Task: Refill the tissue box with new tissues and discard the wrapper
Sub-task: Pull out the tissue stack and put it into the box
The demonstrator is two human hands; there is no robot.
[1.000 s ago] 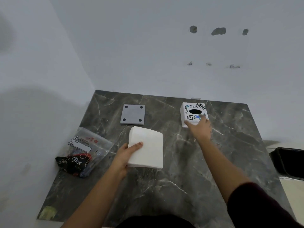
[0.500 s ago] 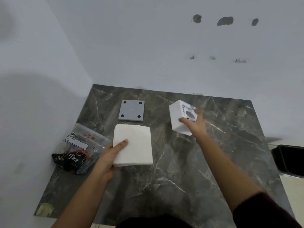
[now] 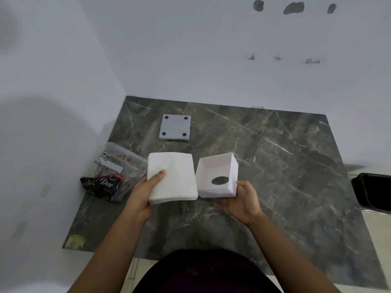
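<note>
1. We see a dark grey marble-patterned tabletop (image 3: 275, 166) with pale veins, set into a corner of plain white walls.
2. At centre frame our left hand (image 3: 141, 193) grasps a thick, soft-looking square stack of white tissues (image 3: 172, 176), thumb pressed on top and fingers hidden beneath.
3. Just right of it — edges nearly touching — our right hand (image 3: 241, 199) cradles the white tissue box (image 3: 216, 176) from below, fingers curled on its lower right corner. The cube is turned over, its open underside tilted toward us, smooth bare walls inside and the dark oval dispensing slot showing through the far panel.
4. Above the stack, toward the upper centre of the table, lies a flat grey square plate (image 3: 175, 127) with four dark round feet — probably the box's base, though we cannot confirm that.
5. At the left edge of the table sits the crumpled glossy plastic wrapper (image 3: 110, 176), clear with a black printed end.
6. A black bin (image 3: 372, 191) shows at the right edge of the frame.
7. Half a second ago the box was lifted farther back, printed top up; it is now inverted and drawn in beside the stack, which has also come closer to us.
</note>
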